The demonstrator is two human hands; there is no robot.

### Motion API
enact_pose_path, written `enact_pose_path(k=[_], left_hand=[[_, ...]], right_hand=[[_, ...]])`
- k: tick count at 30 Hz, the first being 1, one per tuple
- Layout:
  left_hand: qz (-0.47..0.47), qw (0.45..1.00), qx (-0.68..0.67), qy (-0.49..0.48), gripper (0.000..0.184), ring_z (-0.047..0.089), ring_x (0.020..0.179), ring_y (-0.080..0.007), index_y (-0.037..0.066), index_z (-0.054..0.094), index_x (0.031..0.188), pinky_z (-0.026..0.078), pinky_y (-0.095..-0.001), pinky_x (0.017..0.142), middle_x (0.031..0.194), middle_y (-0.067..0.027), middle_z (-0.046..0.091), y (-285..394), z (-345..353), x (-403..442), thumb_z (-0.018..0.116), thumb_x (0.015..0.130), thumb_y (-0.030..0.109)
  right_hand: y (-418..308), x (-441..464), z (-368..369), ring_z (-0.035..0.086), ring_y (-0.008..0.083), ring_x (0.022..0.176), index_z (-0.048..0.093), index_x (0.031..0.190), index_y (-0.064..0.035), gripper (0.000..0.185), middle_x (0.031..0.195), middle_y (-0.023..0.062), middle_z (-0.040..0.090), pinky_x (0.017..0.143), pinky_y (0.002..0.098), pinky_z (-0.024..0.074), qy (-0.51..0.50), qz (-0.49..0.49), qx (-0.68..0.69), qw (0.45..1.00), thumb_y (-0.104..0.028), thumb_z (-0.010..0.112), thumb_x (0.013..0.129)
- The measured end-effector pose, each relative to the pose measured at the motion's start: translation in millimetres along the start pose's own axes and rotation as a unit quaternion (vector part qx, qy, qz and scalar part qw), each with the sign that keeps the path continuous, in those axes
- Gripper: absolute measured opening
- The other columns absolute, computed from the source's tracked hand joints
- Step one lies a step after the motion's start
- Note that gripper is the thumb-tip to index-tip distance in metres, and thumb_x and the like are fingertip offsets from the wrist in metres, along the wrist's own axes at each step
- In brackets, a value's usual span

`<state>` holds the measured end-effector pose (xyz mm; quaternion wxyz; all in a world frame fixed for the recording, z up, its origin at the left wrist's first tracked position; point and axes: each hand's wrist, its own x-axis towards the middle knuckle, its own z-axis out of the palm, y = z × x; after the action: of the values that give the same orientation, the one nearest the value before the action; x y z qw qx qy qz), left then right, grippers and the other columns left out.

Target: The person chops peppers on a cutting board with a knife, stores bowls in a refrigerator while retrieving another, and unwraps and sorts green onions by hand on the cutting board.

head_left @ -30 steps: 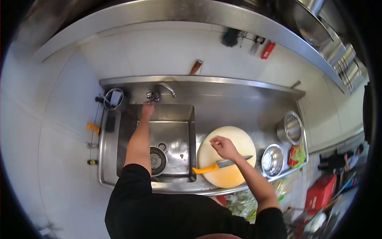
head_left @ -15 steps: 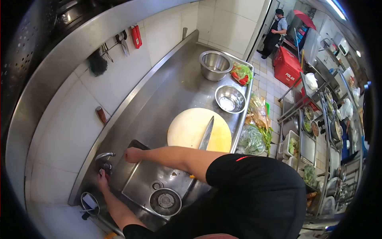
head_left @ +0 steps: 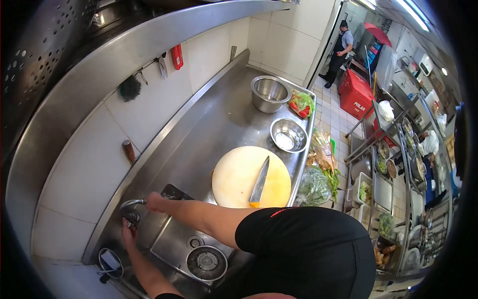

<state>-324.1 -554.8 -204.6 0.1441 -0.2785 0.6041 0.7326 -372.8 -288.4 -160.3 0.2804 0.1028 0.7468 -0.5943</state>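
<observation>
My left hand [head_left: 129, 232] is at the base of the faucet, its fingers closed around the tap knob [head_left: 132, 218]. My right hand [head_left: 155, 202] is closed at the tip of the curved faucet spout [head_left: 131, 202]; whether it grips the spout or something else is hidden. Below both arms lies the steel sink [head_left: 169, 244], with a round drain strainer [head_left: 207, 263] in it. To the right of the sink sits a round cutting board [head_left: 236, 177]. A knife [head_left: 260, 182] with an orange-yellow handle rests on the board.
Two steel bowls [head_left: 269, 94] [head_left: 289, 135] and a bag of vegetables [head_left: 301, 103] stand along the counter's far side. Bagged greens [head_left: 313, 184] lie past the edge. A co-worker [head_left: 340, 52] stands near a red cooler [head_left: 356, 92]. A small container [head_left: 110, 262] hangs left of the sink.
My right hand has moved left to the end of the spout. My left hand stays at the tap knob. The view has shifted slightly, and more of the knife handle shows.
</observation>
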Motion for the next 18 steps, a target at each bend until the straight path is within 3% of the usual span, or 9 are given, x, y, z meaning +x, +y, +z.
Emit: enact_pose_path(k=[1, 3, 6, 8, 11, 12, 13, 14, 18], left_hand=[[-0.001, 1.000, 0.000, 0.015, 0.045, 0.053, 0.054, -0.0113, 0.015, 0.065, 0.089, 0.045, -0.0264, 0.050, 0.068, 0.0031, 0.057, -1.7, -1.6, 1.3, 0.062, 0.099, 0.059], [0.063, 0.997, 0.046, 0.020, 0.042, 0.057, 0.058, -0.0137, 0.014, 0.066, 0.091, 0.048, -0.0290, 0.053, 0.071, 0.0010, 0.059, -7.6, -1.7, 0.2, 0.064, 0.098, 0.055], [0.239, 0.945, 0.222, 0.036, 0.041, 0.062, 0.063, -0.0166, 0.011, 0.067, 0.098, 0.053, -0.0342, 0.058, 0.077, -0.0020, 0.063, -24.3, -10.1, -6.9, 0.067, 0.097, 0.052], [0.331, 0.860, 0.375, 0.105, 0.044, 0.063, 0.065, -0.0172, 0.011, 0.065, 0.104, 0.053, -0.0372, 0.058, 0.080, -0.0028, 0.065, -55.1, -38.9, 0.8, 0.065, 0.097, 0.055], [0.455, 0.662, 0.565, 0.191, 0.050, 0.065, 0.068, -0.0181, 0.011, 0.063, 0.113, 0.054, -0.0417, 0.059, 0.085, -0.0040, 0.067, -73.6, -43.6, 26.4, 0.062, 0.098, 0.059], [0.337, 0.846, 0.390, 0.140, 0.053, 0.064, 0.067, -0.0177, 0.012, 0.062, 0.115, 0.053, -0.0409, 0.058, 0.084, -0.0040, 0.066, -60.8, -33.2, 21.6, 0.060, 0.098, 0.062], [0.186, 0.962, 0.185, 0.080, 0.056, 0.063, 0.066, -0.0172, 0.012, 0.061, 0.118, 0.053, -0.0401, 0.057, 0.084, -0.0039, 0.066, -45.4, -26.1, 12.0, 0.057, 0.098, 0.065], [0.016, 0.999, -0.034, 0.018, 0.059, 0.062, 0.064, -0.0168, 0.012, 0.060, 0.120, 0.053, -0.0393, 0.057, 0.083, -0.0039, 0.065, -36.9, -22.2, -0.6, 0.055, 0.098, 0.067], [0.003, 0.996, 0.070, 0.060, 0.059, 0.058, 0.062, -0.0159, 0.016, 0.055, 0.129, 0.053, -0.0362, 0.059, 0.081, -0.0032, 0.061, -15.0, -22.6, 18.6, 0.052, 0.100, 0.067]], right_hand=[[-1.7, 1.7, -1.9, 0.072, 0.0299, 0.065, 0.070, 0.089, -0.0020, 0.018, 0.078, 0.0159, 0.071, 0.054, 0.0455, 0.0590, -0.002, 0.027, 0.073, 0.997, -0.020, 0.072, 0.086], [-1.1, 1.7, -7.9, 0.073, 0.0322, 0.072, 0.070, 0.093, -0.0033, 0.018, 0.082, 0.0174, 0.071, 0.060, 0.0472, 0.0603, 0.024, -0.043, 0.017, 0.999, -0.020, 0.073, 0.087], [9.2, -6.6, -11.1, 0.074, 0.0371, 0.082, 0.071, 0.099, -0.0038, 0.022, 0.089, 0.0219, 0.073, 0.070, 0.0503, 0.0602, 0.070, -0.228, -0.259, 0.936, -0.024, 0.066, 0.091], [11.7, -4.2, -10.0, 0.075, 0.0366, 0.085, 0.072, 0.100, -0.0023, 0.032, 0.091, 0.0233, 0.073, 0.072, 0.0513, 0.0590, 0.061, -0.228, -0.304, 0.923, -0.032, 0.061, 0.094], [-33.9, -90.4, -44.2, 0.072, 0.0404, 0.098, 0.074, 0.104, -0.0023, 0.031, 0.098, 0.0244, 0.074, 0.086, 0.0518, 0.0569, 0.062, -0.147, -0.290, 0.944, -0.027, 0.061, 0.091], [-28.0, -85.0, -53.3, 0.072, 0.0404, 0.098, 0.075, 0.104, -0.0028, 0.031, 0.100, 0.0245, 0.074, 0.087, 0.0515, 0.0569, 0.038, -0.187, -0.356, 0.915, -0.026, 0.061, 0.090], [-14.0, -72.3, -63.5, 0.072, 0.0403, 0.099, 0.076, 0.104, -0.0032, 0.030, 0.103, 0.0246, 0.073, 0.087, 0.0511, 0.0570, 0.011, -0.225, -0.421, 0.879, -0.026, 0.061, 0.090], [2.1, -62.1, -68.4, 0.071, 0.0403, 0.100, 0.076, 0.104, -0.0037, 0.030, 0.105, 0.0247, 0.073, 0.088, 0.0508, 0.0570, -0.020, -0.261, -0.481, 0.837, -0.025, 0.061, 0.089], [26.5, -83.1, -148.5, 0.071, 0.0375, 0.104, 0.077, 0.107, -0.0062, 0.030, 0.120, 0.0168, 0.072, 0.090, 0.0466, 0.0567, 0.098, -0.300, -0.412, 0.855, -0.026, 0.064, 0.087]])
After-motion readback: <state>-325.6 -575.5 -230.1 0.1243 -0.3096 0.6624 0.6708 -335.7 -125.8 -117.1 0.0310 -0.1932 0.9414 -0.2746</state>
